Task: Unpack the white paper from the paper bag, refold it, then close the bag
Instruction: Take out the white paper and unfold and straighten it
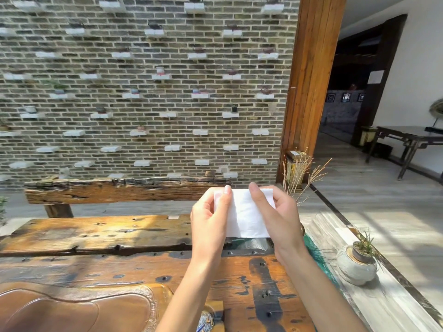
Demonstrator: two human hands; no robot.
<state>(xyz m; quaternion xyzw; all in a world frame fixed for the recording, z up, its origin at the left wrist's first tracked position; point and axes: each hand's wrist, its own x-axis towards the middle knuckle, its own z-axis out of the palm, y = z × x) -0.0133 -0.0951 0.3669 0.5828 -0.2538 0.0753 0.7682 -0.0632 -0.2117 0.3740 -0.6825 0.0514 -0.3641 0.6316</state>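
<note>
— Where is the white paper (243, 212)?

— Up in the air above the far part of the wooden desk (96, 236), between my two hands.

— How do your fingers stand?

— My left hand (209, 220) pinches the paper's left edge, thumb in front. My right hand (275, 216) has closed its fingers on the right edge. The potted plant (358, 262) sits right of the desk.

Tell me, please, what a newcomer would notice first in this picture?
Both hands, left hand and right hand, hold a white paper up above the wooden table. Behind stands a brick wall dotted with small white ledges, and a potted plant sits at right.
</note>
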